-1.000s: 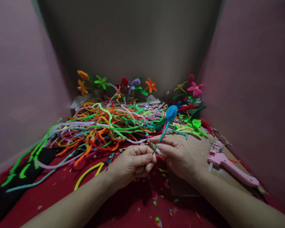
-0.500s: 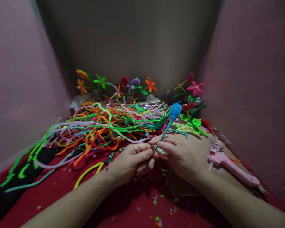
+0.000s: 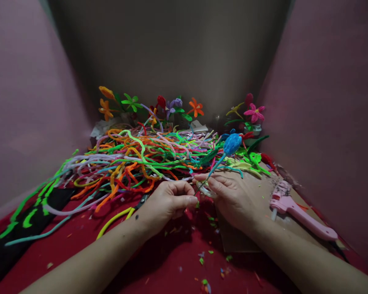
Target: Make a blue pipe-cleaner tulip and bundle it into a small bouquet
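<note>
A blue chenille-stem flower [image 3: 232, 143] with a fuzzy bud tilts up and to the right between my hands. My right hand [image 3: 231, 196] is closed around its blue stem [image 3: 215, 165] with thumb and fingers. Against the palm side of that hand rests a pale ring [image 3: 206, 189], looking like a small roll of tape, partly hidden by the fingers. My left hand [image 3: 173, 200] pinches the thin dark lower end of the stem between thumb and forefinger; its other fingers are curled under.
A heap of coloured chenille stems [image 3: 147, 155] spreads behind my hands. Yellow-handled pliers or scissors [image 3: 115, 218] lie beneath my left wrist. A pink glue gun [image 3: 303, 212] rests on cardboard [image 3: 242, 241] at right. Finished flowers [image 3: 196, 107] stand at the back; scraps dot the red cloth.
The blue flower has tilted further right. My left hand has drawn slightly apart from the right, its fingertips now at the stem's lower end. More of the pale ring shows.
</note>
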`<state>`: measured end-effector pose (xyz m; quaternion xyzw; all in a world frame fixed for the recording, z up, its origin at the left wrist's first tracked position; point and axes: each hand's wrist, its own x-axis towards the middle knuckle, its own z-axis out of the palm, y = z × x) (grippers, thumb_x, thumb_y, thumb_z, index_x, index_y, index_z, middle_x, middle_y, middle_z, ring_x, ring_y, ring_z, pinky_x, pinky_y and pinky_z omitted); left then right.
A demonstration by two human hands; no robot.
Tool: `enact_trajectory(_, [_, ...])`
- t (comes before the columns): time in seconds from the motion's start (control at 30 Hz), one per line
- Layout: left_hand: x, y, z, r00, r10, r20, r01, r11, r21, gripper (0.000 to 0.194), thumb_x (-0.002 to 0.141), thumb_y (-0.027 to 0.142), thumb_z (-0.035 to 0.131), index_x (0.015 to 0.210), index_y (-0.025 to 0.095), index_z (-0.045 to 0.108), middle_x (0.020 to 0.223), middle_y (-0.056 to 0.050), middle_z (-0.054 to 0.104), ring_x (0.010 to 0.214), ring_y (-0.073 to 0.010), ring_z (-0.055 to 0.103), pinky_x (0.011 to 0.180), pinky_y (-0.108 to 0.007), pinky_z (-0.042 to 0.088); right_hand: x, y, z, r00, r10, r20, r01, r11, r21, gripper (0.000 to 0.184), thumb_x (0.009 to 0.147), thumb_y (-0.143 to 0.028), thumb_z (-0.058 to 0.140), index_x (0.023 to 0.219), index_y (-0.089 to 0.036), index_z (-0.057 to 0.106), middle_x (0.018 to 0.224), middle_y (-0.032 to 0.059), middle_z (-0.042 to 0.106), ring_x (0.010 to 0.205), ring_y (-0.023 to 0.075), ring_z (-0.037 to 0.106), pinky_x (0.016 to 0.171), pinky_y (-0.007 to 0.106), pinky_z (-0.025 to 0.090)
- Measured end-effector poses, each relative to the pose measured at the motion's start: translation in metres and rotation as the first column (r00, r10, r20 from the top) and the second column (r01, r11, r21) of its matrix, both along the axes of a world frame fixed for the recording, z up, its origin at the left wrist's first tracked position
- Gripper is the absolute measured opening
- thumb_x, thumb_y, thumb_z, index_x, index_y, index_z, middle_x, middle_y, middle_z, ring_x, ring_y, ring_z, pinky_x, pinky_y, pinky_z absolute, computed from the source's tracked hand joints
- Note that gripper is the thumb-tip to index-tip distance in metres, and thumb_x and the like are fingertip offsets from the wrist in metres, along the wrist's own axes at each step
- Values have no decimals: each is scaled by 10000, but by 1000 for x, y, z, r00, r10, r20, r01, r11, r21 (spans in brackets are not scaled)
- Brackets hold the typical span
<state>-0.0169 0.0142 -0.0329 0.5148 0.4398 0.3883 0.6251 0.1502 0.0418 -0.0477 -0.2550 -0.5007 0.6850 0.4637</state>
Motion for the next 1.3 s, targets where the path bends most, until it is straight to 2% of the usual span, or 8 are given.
enact_trajectory(0.13, [-1, 1, -4, 991, -30, 131, 37, 998, -49, 143, 680, 192, 664, 662, 148, 529, 489, 68, 466, 371, -22, 281, 372, -170, 190, -1, -2, 2, 998, 29, -54, -29, 1000, -5, 197, 786, -305, 603, 928, -221, 711, 753, 24, 658, 655, 136, 557, 686, 309, 431])
enact_trajectory(0.27, [-1, -1, -3, 976, -60, 211, 84, 991, -105, 119, 688, 157, 650, 652, 140, 538, 487, 61, 483, 361, -14, 269, 356, -153, 187, -1, -3, 6, 998, 15, -56, -13, 1000, 23, 178, 737, -226, 625, 885, -224, 722, 750, 25, 680, 712, 161, 586, 732, 335, 444])
enact_trajectory(0.43, [0, -4, -3, 960, -95, 263, 138, 979, -149, 123, 714, 160, 641, 659, 132, 535, 505, 45, 518, 344, -3, 243, 333, -142, 147, 2, -3, 5, 999, -23, 30, 20, 996, 83, 177, 733, -205, 627, 885, -212, 718, 854, 29, 683, 841, 174, 582, 821, 336, 417])
enact_trajectory(0.63, [0, -6, -3, 918, -167, 359, 236, 959, -157, 98, 781, 186, 584, 713, 117, 575, 550, 24, 544, 336, 6, 197, 320, -145, 134, 2, 0, -3, 995, 73, -62, -73, 997, -1, 217, 766, -235, 630, 974, -216, 690, 768, 16, 674, 672, 132, 568, 727, 315, 426])
enact_trajectory(0.77, [0, -6, -4, 894, -181, 410, 253, 959, -129, 110, 805, 178, 558, 720, 112, 579, 559, 30, 522, 340, 8, 184, 322, -147, 131, 0, 1, -2, 990, 70, -125, -72, 997, -13, 218, 758, -228, 645, 969, -213, 697, 773, 29, 690, 715, 144, 594, 754, 324, 431])
enact_trajectory(1.03, [3, -6, -5, 895, -182, 408, 243, 965, -101, 111, 824, 178, 539, 753, 102, 581, 568, 31, 499, 356, 7, 197, 339, -156, 120, 1, 2, 0, 972, 152, -180, -155, 988, -4, 324, 680, -347, 729, 974, -214, 696, 804, 43, 701, 717, 156, 618, 765, 327, 447])
enact_trajectory(1.3, [5, -8, -3, 907, -168, 387, 227, 967, -113, 117, 829, 186, 532, 768, 102, 588, 569, 26, 512, 347, 10, 180, 340, -163, 109, 0, 3, -1, 957, 205, -203, -210, 978, -1, 341, 730, -377, 686, 1015, -190, 678, 724, 31, 679, 601, 115, 585, 662, 265, 438])
